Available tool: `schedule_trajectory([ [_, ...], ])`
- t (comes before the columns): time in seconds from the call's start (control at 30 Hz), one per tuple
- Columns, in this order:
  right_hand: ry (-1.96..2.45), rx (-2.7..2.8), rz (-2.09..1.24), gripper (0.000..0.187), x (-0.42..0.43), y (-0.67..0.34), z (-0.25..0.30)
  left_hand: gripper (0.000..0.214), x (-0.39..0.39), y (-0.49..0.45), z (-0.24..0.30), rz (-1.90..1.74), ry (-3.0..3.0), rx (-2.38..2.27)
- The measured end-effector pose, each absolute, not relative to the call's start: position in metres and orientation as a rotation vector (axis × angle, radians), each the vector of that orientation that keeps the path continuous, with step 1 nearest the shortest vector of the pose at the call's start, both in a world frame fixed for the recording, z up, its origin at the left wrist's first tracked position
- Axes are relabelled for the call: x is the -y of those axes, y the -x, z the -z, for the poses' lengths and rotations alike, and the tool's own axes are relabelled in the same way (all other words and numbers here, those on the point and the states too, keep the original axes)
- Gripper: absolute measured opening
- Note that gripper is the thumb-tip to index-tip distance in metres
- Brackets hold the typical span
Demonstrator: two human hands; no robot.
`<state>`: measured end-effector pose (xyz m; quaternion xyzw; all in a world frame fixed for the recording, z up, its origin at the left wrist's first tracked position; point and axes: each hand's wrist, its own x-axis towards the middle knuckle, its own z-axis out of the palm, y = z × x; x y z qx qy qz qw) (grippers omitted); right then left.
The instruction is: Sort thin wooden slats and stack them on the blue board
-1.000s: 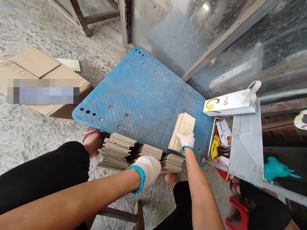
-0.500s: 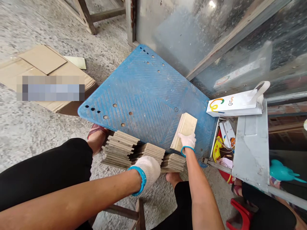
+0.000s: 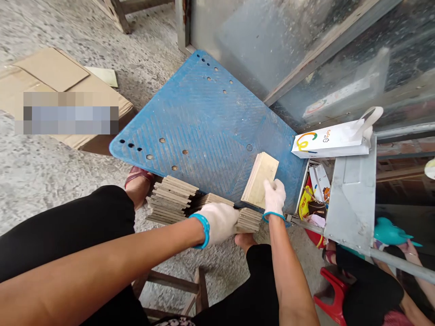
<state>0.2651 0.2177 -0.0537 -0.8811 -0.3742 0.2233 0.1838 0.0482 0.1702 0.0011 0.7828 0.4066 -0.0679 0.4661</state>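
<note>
On the blue platform's (image 3: 210, 117) near right part lies a neat stack of thin pale wooden boards (image 3: 260, 176). My right hand (image 3: 274, 197), in a white knit glove with a blue cuff, is at its right edge. The thumb rests over the top board, apart from the curled fingers. My left hand (image 3: 220, 222), gloved alike, reaches across the middle board stack (image 3: 212, 198) toward the right board stack (image 3: 248, 219); its fingertips are hidden. Further left is a taller, uneven board stack (image 3: 171, 199). These three stacks line the platform's near edge.
A cardboard box (image 3: 74, 86) stands left of the platform. Right are a white paper bag (image 3: 331, 139), a grey metal surface (image 3: 351, 199) and a bin of wrappers (image 3: 317, 190). Another person's leg (image 3: 370, 280) shows beside a red stool (image 3: 331, 294). A glass partition (image 3: 244, 45) rises behind.
My left hand has moved right, from the middle stack toward the right one. My right hand has shifted from the board stack's near end to its right edge. The view has tilted slightly.
</note>
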Motion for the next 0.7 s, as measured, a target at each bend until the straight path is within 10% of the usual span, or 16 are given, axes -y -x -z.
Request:
schedule_trajectory([
  [0.3,1.835,1.351,-1.309,0.021,-0.104,-0.168,-0.008,0.047,-0.206,-0.040,-0.004,-0.376,-1.306,-1.297],
  [0.7,1.673,1.546,-1.126,0.013,-0.127,-0.167,0.003,0.036,-0.209,-0.081,0.017,-0.551,-0.584,-0.962],
])
